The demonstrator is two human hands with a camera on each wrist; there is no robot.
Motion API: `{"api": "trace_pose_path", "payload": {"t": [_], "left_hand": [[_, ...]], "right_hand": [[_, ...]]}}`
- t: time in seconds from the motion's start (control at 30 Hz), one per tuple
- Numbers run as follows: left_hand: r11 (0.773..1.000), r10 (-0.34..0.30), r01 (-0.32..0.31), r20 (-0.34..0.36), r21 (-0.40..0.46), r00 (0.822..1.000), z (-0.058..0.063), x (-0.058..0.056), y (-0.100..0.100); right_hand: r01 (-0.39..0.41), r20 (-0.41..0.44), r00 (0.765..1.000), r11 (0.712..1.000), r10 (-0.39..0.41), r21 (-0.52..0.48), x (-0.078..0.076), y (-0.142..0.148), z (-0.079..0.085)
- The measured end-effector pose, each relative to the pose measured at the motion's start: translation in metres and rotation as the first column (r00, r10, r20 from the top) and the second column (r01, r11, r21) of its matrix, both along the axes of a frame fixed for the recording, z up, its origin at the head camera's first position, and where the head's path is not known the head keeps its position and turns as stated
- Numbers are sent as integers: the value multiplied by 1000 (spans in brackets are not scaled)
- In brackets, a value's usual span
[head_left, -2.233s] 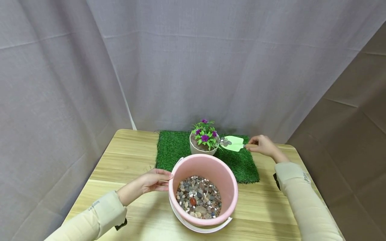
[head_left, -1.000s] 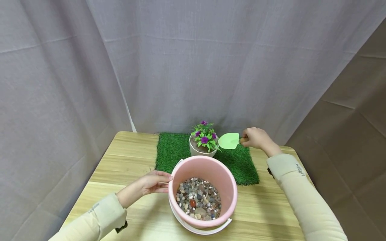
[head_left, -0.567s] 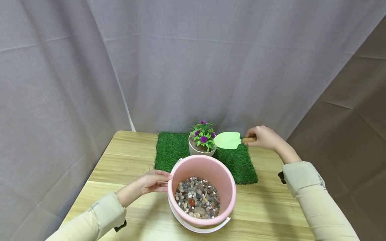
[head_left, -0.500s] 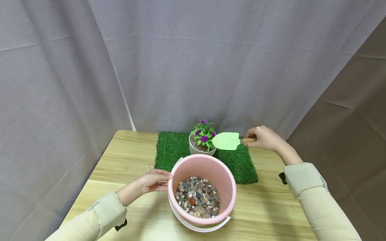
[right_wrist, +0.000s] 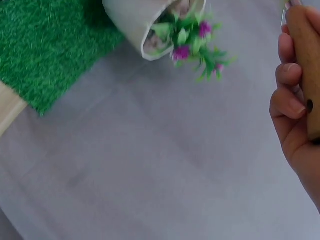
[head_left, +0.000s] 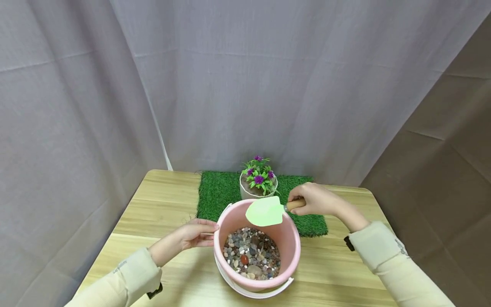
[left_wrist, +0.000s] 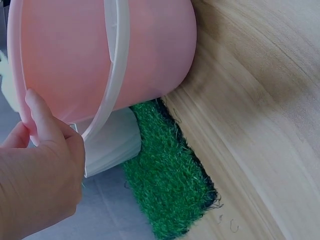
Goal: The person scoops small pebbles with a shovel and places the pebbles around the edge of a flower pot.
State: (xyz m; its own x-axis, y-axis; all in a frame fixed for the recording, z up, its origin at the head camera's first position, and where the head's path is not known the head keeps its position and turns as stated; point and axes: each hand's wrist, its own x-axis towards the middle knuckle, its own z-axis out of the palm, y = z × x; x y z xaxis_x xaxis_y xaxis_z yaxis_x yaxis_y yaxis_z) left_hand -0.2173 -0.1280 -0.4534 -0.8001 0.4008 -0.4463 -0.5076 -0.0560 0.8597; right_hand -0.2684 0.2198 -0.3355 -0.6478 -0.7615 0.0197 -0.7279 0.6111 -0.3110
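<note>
My right hand [head_left: 316, 199] grips the wooden handle [right_wrist: 306, 70] of a hand trowel with a pale green blade [head_left: 265, 212]. In the head view the bare blade hangs over the far side of a pink bucket [head_left: 293, 247]. Pebbles [head_left: 253, 251] of mixed colours, one of them reddish, cover the bucket's bottom. My left hand [head_left: 195, 233] pinches the bucket's rim on its left side; thumb and finger sit across the edge in the left wrist view. Behind the bucket stands a white flowerpot [head_left: 245, 192] with a purple-flowered plant [head_left: 259, 177].
A green artificial grass mat [head_left: 215, 192] lies beneath the pot, at the back of the wooden table [head_left: 161, 209]. The bucket's white handle [head_left: 255, 293] hangs down at its front. Grey curtain cloth [head_left: 245, 85] encloses the back and left.
The trowel has tipped its pebbles out at the flowerpot, and its blade is now bare. My right hand has brought it back left and nearer, over the bucket. The left hand stays put.
</note>
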Motion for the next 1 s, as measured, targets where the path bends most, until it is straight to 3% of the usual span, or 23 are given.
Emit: {"api": "trace_pose_path", "payload": {"t": [0.23, 0.4, 0.77, 0.87, 1.0], "left_hand": [[1000, 4, -4, 1, 1, 1000, 0, 1, 1], [1000, -2, 2, -3, 11, 1000, -4, 1, 0], [1000, -27, 26, -28, -10, 999, -1, -1, -4], [999, -20, 20, -11, -26, 1000, 2, -1, -4], [999, -14, 14, 2, -31, 1000, 4, -2, -4]], "right_hand": [[-31, 17, 999, 996, 29, 83, 6, -18, -24], [-51, -25, 998, 989, 55, 141, 9, -29, -39], [-143, -207, 955, 940, 214, 311, 19, -55, -55], [-155, -229, 942, 925, 243, 347, 19, -59, -58], [-145, -222, 946, 921, 236, 362, 19, -62, -59]]}}
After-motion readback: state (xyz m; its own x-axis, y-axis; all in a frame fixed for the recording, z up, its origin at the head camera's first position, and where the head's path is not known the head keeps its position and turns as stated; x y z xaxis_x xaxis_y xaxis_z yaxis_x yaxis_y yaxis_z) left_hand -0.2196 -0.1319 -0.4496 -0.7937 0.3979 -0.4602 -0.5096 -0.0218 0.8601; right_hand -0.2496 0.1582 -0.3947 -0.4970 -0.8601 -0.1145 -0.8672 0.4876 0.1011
